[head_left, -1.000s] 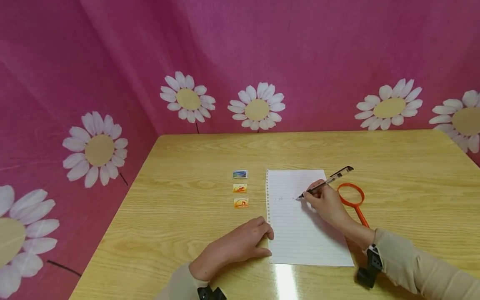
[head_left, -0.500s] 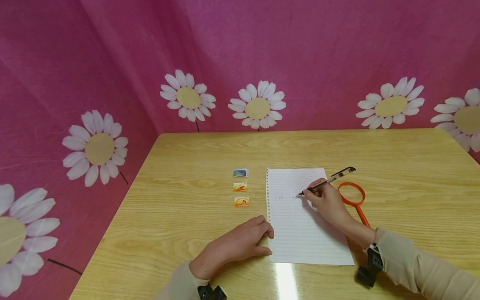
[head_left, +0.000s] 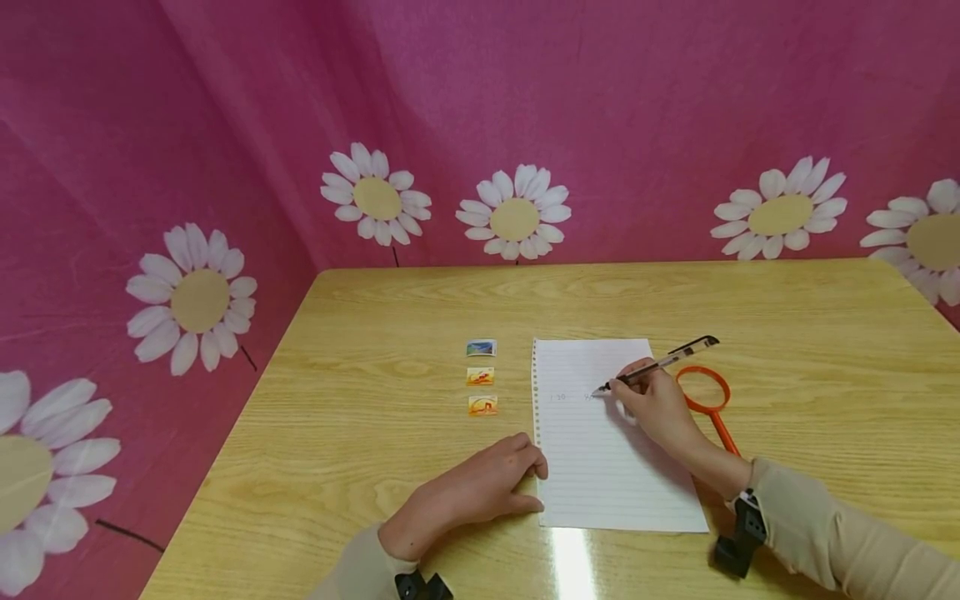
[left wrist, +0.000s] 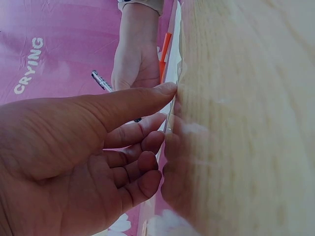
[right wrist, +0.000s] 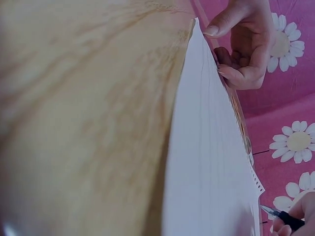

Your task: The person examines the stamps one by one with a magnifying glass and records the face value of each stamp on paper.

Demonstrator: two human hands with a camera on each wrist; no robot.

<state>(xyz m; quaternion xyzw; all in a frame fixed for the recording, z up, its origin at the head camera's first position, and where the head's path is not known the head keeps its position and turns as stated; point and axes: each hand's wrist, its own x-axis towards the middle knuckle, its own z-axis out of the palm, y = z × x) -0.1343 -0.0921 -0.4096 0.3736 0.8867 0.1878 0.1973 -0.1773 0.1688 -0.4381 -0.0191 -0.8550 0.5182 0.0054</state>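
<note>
A lined sheet of paper (head_left: 600, 483) with punched holes down its left edge lies on the wooden table. My right hand (head_left: 660, 412) grips a pen (head_left: 671, 357), its tip touching the upper part of the sheet beside some small handwriting (head_left: 558, 397). In the right wrist view only the fingers (right wrist: 301, 209) and the pen's tip end (right wrist: 283, 216) show. Along the sheet's lower left edge rests my left hand (head_left: 491, 479), thumb and fingertips touching the paper's border. The left wrist view shows those fingers (left wrist: 140, 189) loosely bent, with the thumb extended.
To the right of the sheet lies an orange magnifying glass (head_left: 708, 404), its handle partly behind the right forearm. Three small stamp-like cards, blue (head_left: 481, 347), yellow-orange (head_left: 481, 377) and orange (head_left: 482, 406), form a column left of the paper. A pink flowered cloth (head_left: 637, 125) hangs behind the table (head_left: 360, 375).
The pen's upper end has tilted slightly lower and to the right, and its tip has shifted a little over the second bit of writing. My left hand stays in place.
</note>
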